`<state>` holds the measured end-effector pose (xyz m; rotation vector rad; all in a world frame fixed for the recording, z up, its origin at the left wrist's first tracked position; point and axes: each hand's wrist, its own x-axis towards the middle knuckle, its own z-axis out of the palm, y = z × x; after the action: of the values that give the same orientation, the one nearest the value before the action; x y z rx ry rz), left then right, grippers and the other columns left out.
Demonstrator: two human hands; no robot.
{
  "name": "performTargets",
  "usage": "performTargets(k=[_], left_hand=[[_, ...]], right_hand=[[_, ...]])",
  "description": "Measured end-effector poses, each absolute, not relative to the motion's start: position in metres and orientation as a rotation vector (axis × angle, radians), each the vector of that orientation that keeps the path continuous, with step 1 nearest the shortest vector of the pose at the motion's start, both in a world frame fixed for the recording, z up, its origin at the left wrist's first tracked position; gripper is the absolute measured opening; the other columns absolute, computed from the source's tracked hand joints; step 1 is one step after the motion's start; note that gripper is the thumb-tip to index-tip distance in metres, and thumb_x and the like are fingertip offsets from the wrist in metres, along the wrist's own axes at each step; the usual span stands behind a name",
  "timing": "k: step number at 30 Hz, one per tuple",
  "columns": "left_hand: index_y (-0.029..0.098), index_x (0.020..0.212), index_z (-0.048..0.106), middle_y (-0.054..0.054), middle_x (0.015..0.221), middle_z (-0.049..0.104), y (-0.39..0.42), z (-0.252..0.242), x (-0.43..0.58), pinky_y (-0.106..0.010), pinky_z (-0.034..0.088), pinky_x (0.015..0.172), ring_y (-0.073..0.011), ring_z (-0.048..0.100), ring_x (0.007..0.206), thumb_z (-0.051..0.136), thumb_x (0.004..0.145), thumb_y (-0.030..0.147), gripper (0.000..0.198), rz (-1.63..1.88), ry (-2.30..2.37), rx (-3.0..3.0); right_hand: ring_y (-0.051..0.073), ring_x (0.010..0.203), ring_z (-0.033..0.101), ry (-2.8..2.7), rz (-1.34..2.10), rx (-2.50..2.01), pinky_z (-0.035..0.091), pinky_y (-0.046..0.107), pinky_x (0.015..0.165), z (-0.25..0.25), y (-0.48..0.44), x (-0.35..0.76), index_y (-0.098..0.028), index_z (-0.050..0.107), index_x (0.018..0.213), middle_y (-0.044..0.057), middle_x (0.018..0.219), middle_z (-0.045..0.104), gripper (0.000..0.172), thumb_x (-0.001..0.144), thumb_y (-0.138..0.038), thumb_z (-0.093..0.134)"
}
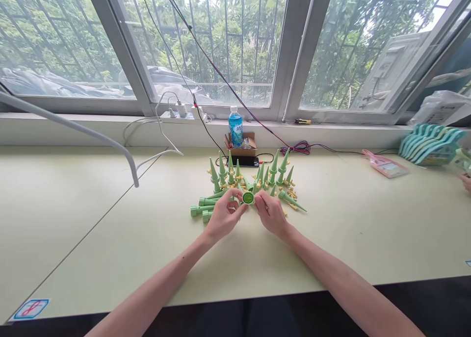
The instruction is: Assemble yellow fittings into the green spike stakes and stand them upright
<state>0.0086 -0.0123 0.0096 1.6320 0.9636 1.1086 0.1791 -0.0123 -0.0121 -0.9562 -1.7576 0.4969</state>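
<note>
Between my hands is a green plastic watering spike (248, 198), its round threaded end turned toward me. My left hand (227, 213) is closed around its left side with thumb and fingertips. At its right side, the fingers of my right hand (271, 210) are pinched together; what they hold is hidden. Behind my hands, several green spikes (274, 168) stand point up, with small yellow valve pieces (290, 198) scattered among them. More green spikes (200, 210) lie on their sides to the left of my left hand.
A blue-liquid bottle (235, 127) stands at a small cardboard box (241, 151), behind a black phone (243, 161). Cables (300, 147) cross the back. Further right are a pink tag (386, 165), teal plastic pieces (429, 145) and another person's hand (466, 181). A white tube (110, 136) juts in from the left.
</note>
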Motion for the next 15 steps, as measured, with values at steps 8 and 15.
performTargets(k=[8, 15], left_hand=[[0.013, 0.071, 0.054, -0.003, 0.067, 0.052, -0.0083, 0.0163, 0.0072, -0.019, 0.034, 0.035, -0.0097, 0.05, 0.048, 0.04, 0.088, 0.068, 0.059, 0.843, 0.853, 1.306], [0.013, 0.075, 0.054, -0.003, 0.074, 0.052, -0.0099, 0.0174, 0.006, -0.02, 0.037, 0.036, -0.0089, 0.049, 0.049, 0.049, 0.088, 0.059, 0.048, 0.775, 0.772, 1.246]], right_hand=[[0.012, 0.058, 0.046, -1.834, 0.394, -0.895, 0.037, 0.025, 0.057, -0.0107, -0.0113, 0.1816, -0.02, 0.051, 0.077, 0.001, 0.067, 0.053, 0.032, 0.102, -0.032, 0.035], [0.012, 0.054, 0.043, -1.892, 0.388, -0.892, 0.035, 0.025, 0.054, -0.0092, -0.0118, 0.1809, -0.021, 0.048, 0.073, 0.0, 0.063, 0.052, 0.034, 0.102, -0.032, 0.035]])
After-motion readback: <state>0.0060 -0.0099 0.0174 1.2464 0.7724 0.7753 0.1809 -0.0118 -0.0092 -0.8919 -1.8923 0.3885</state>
